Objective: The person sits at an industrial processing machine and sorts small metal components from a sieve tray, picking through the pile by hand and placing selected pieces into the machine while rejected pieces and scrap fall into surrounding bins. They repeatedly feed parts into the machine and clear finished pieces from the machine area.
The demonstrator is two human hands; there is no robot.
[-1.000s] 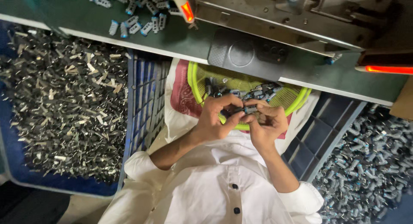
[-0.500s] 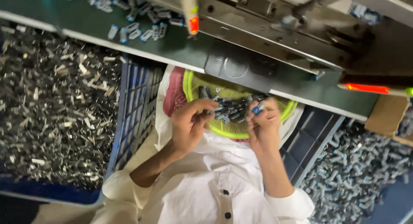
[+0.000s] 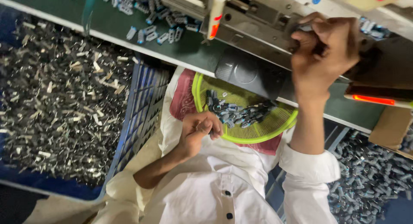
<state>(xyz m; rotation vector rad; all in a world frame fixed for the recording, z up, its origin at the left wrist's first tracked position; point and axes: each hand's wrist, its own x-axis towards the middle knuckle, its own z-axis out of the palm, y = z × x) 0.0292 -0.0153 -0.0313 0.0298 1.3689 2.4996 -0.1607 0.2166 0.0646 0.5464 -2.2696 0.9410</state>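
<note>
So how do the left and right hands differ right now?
The left hand sits low, curled into a fist at the rim of the yellow-green basket. The right hand is raised, with its fingers against the grey metal machine. The left forearm is bare to the elbow, while the right sleeve reaches further down the forearm. Both sleeves are white. Whether either hand holds a part cannot be told.

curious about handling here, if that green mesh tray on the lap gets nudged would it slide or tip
Probably slides: the green mesh tray rests on loose cloth. It looks light and shallow, so the small parts could spill. The left hand at its rim may steady it.
</note>
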